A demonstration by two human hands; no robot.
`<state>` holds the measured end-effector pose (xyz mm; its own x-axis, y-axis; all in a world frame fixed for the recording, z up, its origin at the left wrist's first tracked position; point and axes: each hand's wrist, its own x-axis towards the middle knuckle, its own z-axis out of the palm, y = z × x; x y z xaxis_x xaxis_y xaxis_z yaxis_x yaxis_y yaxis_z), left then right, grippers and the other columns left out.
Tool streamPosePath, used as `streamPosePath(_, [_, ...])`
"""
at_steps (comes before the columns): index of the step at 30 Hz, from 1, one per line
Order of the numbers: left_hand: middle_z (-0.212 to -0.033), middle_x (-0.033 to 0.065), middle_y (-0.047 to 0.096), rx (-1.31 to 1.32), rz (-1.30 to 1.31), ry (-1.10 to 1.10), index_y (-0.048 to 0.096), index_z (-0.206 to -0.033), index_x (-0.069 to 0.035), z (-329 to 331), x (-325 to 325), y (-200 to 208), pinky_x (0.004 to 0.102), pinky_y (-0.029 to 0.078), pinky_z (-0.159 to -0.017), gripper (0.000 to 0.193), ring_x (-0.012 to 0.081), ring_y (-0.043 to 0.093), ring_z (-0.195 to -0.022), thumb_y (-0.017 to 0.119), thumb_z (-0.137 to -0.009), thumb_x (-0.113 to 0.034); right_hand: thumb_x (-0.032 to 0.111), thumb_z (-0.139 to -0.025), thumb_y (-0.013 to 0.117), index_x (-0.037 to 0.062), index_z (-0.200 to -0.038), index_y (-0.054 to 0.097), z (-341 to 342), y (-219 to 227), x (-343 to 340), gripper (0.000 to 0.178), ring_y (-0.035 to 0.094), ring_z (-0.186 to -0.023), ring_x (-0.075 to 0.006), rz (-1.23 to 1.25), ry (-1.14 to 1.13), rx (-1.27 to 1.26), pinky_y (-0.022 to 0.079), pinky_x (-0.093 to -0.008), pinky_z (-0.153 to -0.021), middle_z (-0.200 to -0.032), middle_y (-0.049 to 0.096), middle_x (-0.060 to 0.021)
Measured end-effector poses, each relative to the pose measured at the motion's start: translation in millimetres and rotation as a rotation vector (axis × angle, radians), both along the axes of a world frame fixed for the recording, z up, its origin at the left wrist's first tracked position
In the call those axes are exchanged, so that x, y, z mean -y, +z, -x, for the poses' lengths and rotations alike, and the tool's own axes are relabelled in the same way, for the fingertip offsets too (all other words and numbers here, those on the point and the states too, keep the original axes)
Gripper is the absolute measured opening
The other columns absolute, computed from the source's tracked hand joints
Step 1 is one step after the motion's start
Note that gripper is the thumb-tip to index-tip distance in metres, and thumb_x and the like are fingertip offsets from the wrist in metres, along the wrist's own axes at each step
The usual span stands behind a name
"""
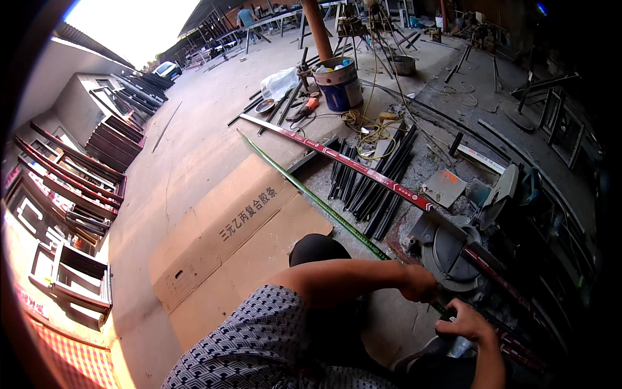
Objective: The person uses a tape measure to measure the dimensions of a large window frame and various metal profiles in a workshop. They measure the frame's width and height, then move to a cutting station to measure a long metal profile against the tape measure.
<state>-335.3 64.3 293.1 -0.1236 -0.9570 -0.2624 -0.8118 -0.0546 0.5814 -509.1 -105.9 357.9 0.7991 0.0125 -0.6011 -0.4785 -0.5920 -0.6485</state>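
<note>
A long green tape measure blade (317, 202) with small marks stretches from beside the cardboard toward my hands. My left hand (418, 283) is closed around its near end, the arm reaching across my body. Just beyond, to the right and lower, my right hand (468, 322) curls its thumb and fingers round the dark and green near part of the same tape. Right by my hands stands a mitre saw (453, 256) with a round grey base. A red-and-silver metal profile (350, 162) lies alongside, and another red length (499, 275) continues past the saw.
Flattened cardboard (220, 240) covers the floor at left. Dark cut bars (369, 185) lie piled beyond the profile. Further off are a blue-and-white bucket (340, 87), a yellow cable (369, 133) and an orange angle grinder (304, 109). Window frames (78, 279) lean at the far left. Another person (246, 17) stands far back.
</note>
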Motion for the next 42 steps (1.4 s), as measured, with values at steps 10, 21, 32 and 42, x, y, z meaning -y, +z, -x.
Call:
streamPosePath(10, [-0.091, 0.0150, 0.072, 0.063, -0.087, 0.175, 0.072, -0.094, -0.010, -29, -19, -7, 0.0489, 0.053, -0.076, 0.021, 0.0382, 0.069, -0.087, 0.062, -0.092, -0.028, 0.033, -0.074, 0.073, -0.0013, -0.126, 0.054, -5, -21, -3, 0.064, 0.065, -0.100, -0.0394, 0.220, 0.023, 0.154, 0.050, -0.0431, -0.090, -0.104, 0.066, -0.0252])
streamPosePath(21, [-0.100, 0.0159, 0.071, 0.067, -0.229, 0.155, 0.070, -0.106, -0.009, -53, -30, 4, 0.0469, 0.053, -0.083, 0.028, 0.0378, 0.068, -0.096, 0.058, -0.098, -0.033, 0.026, -0.075, 0.072, -0.0020, -0.110, 0.058, -17, -14, -4, 0.048, 0.061, -0.105, -0.0393, 0.233, -0.033, 0.159, 0.047, -0.0418, -0.095, -0.108, 0.063, -0.0228])
streamPosePath(32, [-0.100, 0.0118, 0.071, 0.091, -0.210, 0.082, 0.069, -0.116, -0.014, -60, -27, -8, 0.0451, 0.054, -0.082, 0.024, 0.0353, 0.068, -0.093, 0.055, -0.097, -0.019, 0.026, -0.085, 0.063, -0.0057, -0.141, 0.047, -1, -11, 11, 0.066, 0.052, -0.130, -0.0414, 0.286, -0.006, 0.140, 0.041, -0.0419, -0.110, -0.138, 0.055, -0.0290])
streamPosePath(42, [-0.089, 0.0154, 0.069, -0.005, -0.050, 0.135, 0.071, -0.108, -0.011, -71, -30, -25, 0.0440, 0.053, -0.078, 0.019, 0.0354, 0.068, -0.086, 0.059, -0.098, -0.022, 0.024, -0.087, 0.061, -0.0041, -0.118, 0.057, 5, -17, 18, 0.043, 0.060, -0.111, -0.0451, 0.384, -0.087, 0.229, 0.048, -0.0463, -0.096, -0.116, 0.064, -0.0285])
